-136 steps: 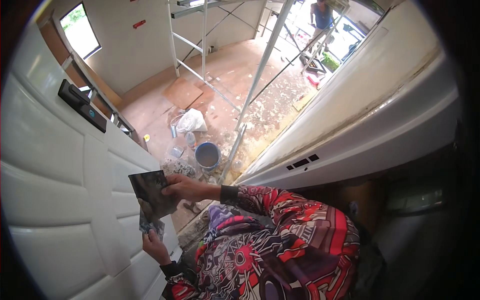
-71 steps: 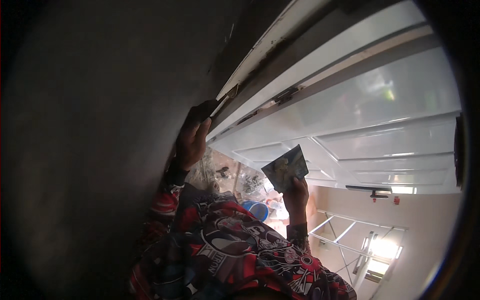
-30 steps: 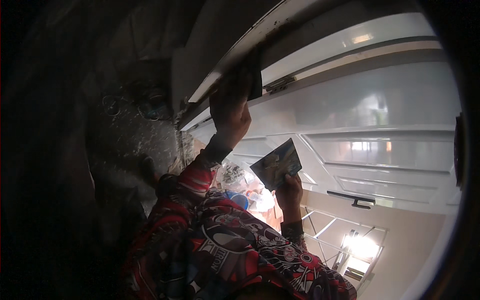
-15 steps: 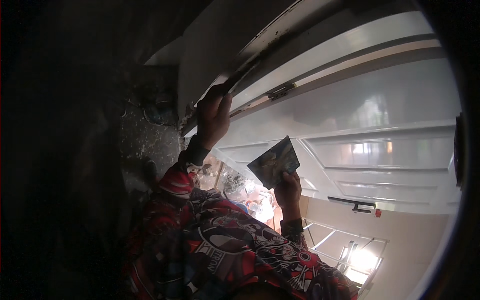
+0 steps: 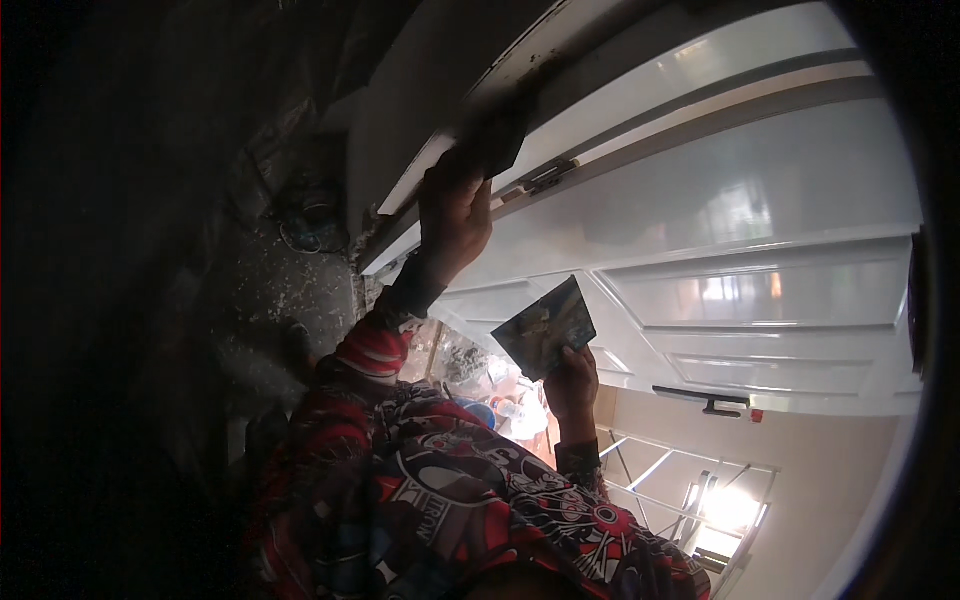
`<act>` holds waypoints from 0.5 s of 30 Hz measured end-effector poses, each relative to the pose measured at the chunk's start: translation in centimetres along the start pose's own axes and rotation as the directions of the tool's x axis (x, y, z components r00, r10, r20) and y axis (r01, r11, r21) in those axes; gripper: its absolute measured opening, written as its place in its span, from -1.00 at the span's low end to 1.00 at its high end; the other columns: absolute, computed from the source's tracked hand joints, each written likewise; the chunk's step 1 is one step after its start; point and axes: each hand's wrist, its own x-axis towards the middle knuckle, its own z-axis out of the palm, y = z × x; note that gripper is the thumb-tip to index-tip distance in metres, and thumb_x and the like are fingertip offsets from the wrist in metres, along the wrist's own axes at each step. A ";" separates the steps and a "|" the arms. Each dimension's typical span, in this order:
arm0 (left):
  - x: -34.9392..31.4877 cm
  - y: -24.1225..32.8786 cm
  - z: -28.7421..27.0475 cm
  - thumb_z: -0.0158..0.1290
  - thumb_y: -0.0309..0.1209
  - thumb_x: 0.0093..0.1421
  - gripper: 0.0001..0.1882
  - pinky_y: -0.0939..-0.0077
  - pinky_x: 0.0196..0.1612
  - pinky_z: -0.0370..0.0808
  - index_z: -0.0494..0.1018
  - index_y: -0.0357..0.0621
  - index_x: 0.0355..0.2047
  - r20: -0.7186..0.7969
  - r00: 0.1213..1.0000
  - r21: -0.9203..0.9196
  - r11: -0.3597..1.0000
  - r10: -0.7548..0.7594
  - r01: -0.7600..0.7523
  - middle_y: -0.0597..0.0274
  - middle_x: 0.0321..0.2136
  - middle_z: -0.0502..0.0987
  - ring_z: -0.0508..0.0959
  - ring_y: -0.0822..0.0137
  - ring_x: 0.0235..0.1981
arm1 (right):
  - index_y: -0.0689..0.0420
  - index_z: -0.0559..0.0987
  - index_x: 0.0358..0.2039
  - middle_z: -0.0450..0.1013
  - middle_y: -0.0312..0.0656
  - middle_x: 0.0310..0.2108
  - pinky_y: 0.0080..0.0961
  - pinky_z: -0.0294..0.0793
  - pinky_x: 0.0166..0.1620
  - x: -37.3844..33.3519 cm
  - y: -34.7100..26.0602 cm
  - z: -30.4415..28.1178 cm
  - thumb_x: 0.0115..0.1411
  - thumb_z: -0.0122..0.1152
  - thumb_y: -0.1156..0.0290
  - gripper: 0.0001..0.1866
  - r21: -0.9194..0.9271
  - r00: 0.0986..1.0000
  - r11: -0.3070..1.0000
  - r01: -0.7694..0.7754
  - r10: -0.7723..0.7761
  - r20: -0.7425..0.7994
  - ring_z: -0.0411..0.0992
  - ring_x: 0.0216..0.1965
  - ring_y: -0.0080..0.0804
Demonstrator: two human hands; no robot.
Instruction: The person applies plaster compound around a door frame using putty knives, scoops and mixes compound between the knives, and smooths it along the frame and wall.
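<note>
My left hand (image 5: 456, 218) is raised and closed round a dark, flat scraper (image 5: 503, 142). The blade lies along the shadowed wall edge (image 5: 425, 172) beside the white door frame; its outline is partly lost in shadow and blur. Lower and to the right, my right hand (image 5: 572, 383) grips the edge of a second tool, a broad dark rectangular plate (image 5: 548, 328) with pale smears on its face. That plate is held tilted in front of the white panelled door (image 5: 745, 190), apart from the wall edge.
A metal hinge (image 5: 550, 176) sits in the gap along the door. The door carries a dark handle (image 5: 715, 402). White metal framework (image 5: 650, 468) stands near a bright window (image 5: 728, 510) at lower right. Blue and white items (image 5: 482, 412) lie on the floor, with speckled flooring (image 5: 290, 270) at left.
My left hand has moved up and to the right along the wall edge, and its scraper has turned so more of the blade's face shows. My right hand stays almost where it was.
</note>
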 end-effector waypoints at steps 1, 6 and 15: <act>-0.3 -0.2 -0.2 -0.02 -0.56 0.29 -0.76 0.35 -0.11 0.48 0.49 -0.20 -0.05 -0.001 1.000 0.001 1.000 -0.001 0.001 -0.05 -0.18 0.56 0.57 0.05 -0.14 | 0.34 0.26 0.21 0.35 0.02 0.13 -0.13 0.33 0.23 0.0 -0.1 0.0 0.20 -0.02 0.45 -0.45 -0.013 1.000 1.000 0.000 0.000 -0.015 0.36 0.15 -0.08; 0.0 0.4 -2.6 -0.03 -0.53 0.28 -0.81 0.27 -0.21 0.47 0.47 -0.25 -0.11 -0.005 0.987 0.036 0.986 -0.163 0.163 -0.04 -0.26 0.54 0.55 0.02 -0.24 | 0.35 0.29 0.18 0.37 0.02 0.11 -0.16 0.35 0.22 0.2 -0.1 1.1 0.22 -0.04 0.45 -0.50 0.010 1.000 1.000 0.005 -0.005 0.013 0.37 0.13 -0.10; -0.5 -0.6 -0.2 0.00 -0.63 0.17 -0.72 0.21 -0.11 0.50 0.49 -0.22 -0.09 -0.067 0.995 0.074 0.994 -0.081 0.085 -0.08 -0.20 0.55 0.55 -0.08 -0.14 | 0.34 0.39 0.08 0.44 -0.01 0.02 -0.14 0.49 0.09 0.6 -0.4 1.6 0.17 0.00 0.51 -0.56 -0.010 1.000 1.000 0.017 -0.018 -0.022 0.45 0.05 -0.11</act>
